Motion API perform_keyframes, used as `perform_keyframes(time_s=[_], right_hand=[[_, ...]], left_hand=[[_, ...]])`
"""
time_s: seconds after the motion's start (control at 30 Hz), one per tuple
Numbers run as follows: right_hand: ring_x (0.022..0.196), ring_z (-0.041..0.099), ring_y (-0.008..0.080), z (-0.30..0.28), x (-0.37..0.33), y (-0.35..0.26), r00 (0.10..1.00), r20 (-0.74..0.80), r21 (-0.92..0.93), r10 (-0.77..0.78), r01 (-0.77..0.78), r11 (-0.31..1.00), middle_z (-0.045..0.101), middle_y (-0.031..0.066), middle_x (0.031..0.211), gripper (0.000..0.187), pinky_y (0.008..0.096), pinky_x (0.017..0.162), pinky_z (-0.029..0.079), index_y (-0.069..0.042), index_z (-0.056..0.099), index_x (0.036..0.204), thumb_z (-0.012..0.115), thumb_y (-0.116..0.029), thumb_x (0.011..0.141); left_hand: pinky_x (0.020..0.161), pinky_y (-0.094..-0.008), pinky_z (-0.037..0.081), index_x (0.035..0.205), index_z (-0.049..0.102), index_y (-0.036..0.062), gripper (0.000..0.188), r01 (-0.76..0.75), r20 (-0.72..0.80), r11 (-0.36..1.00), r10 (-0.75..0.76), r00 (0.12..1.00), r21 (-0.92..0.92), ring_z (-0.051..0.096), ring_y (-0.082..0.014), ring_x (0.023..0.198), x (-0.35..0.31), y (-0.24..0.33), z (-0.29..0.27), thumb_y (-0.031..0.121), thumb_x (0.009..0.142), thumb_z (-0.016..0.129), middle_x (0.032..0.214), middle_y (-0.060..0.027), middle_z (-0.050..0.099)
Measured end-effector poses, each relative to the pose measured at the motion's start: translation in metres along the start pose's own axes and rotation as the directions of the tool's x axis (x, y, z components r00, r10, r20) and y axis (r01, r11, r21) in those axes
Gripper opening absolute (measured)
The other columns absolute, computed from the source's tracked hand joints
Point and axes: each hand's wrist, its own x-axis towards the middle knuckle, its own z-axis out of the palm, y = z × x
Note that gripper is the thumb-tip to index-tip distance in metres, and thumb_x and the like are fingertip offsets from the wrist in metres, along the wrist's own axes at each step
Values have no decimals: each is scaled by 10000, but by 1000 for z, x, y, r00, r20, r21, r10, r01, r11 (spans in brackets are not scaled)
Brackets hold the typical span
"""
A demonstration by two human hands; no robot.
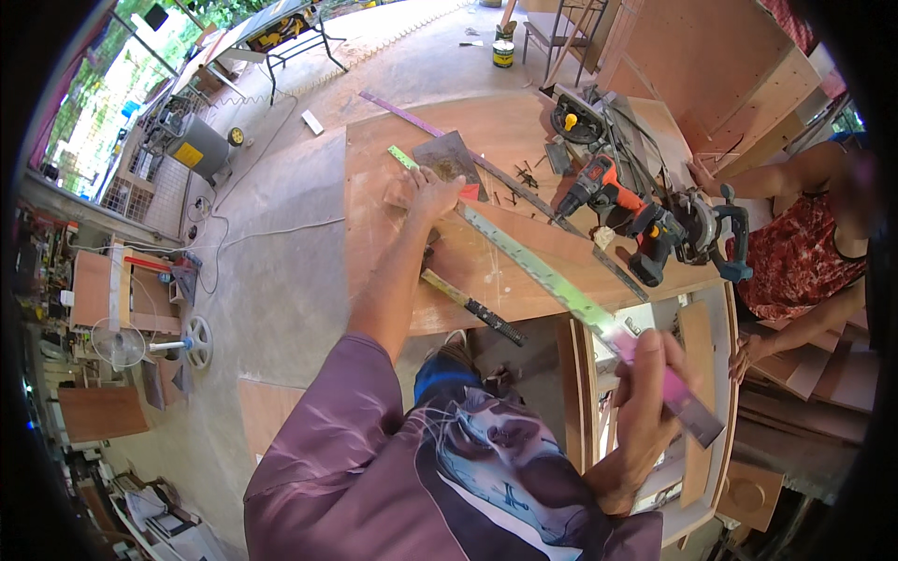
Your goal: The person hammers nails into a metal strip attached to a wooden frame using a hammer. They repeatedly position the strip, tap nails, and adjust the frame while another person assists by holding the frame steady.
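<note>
A long metal ruler (528, 265), shiny with green and purple reflections, runs slantwise across the wooden worktop (374, 271). My left hand (432, 194) grips it near its far end, thumb spread toward a small red piece (470, 192). At the near end my right hand (645, 379) is closed on the ruler, thumb on top, over the table's front edge. Just beyond my left hand lies a dark grey rectangular plate (451, 156). Behind it a second long metal strip (524, 192) crosses the worktop. A tool with a yellow and black handle (472, 307) rests nearer me.
An orange and black cordless drill (599, 184), a circular saw (697, 229), another saw (575, 117) and loose screws (528, 176) crowd the right side. At the right stands another person (795, 234), one hand on the table's edge. A compressor (196, 145) and fan (120, 343) stand left.
</note>
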Motion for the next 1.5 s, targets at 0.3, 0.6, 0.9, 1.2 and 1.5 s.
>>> perform_keyframes(time_s=[0.3,0.6,0.9,1.2,1.5], right_hand=[[623,462,65,1,3,-8,990,-134,-68,-35,26,997,508,-7,646,428,283,539,339,17,583,785,623,-241,1124],[643,471,46,8,30,-16,975,-217,-71,39,-55,996,553,-9,714,374,248,545,335,18,708,958,679,-325,1105],[558,432,55,-28,30,15,950,-267,-10,162,-171,985,492,-24,651,422,259,501,314,-24,688,894,656,-397,1088],[547,423,67,-20,38,24,944,-256,-154,208,-252,955,485,-27,644,402,285,504,301,-45,660,853,610,-357,1102],[532,419,62,-17,35,1,971,-195,-146,140,-170,975,472,-25,606,463,286,499,286,-60,613,790,585,-379,1124]], left_hand=[[1329,-690,28,1720,98,-106,1301,-39,-10,998,40,999,41,-5,-471,1697,-13,18,-23,886,953,445,1823,-306,55],[1301,-739,-3,1709,99,-135,1352,-53,-65,990,62,996,130,-32,-461,1699,-6,15,6,899,926,483,1816,-326,49],[1334,-677,50,1726,85,-95,1409,74,29,997,-74,997,15,-52,-434,1704,64,11,-46,1015,886,298,1823,-306,19],[1323,-708,12,1752,91,-29,1201,-27,-107,961,59,993,275,-59,-405,1711,117,-52,-16,901,1007,241,1850,-225,9],[1283,-779,-30,1764,109,16,1156,42,-55,961,-28,998,274,-37,-489,1691,100,-30,-41,879,1012,269,1859,-180,42]])
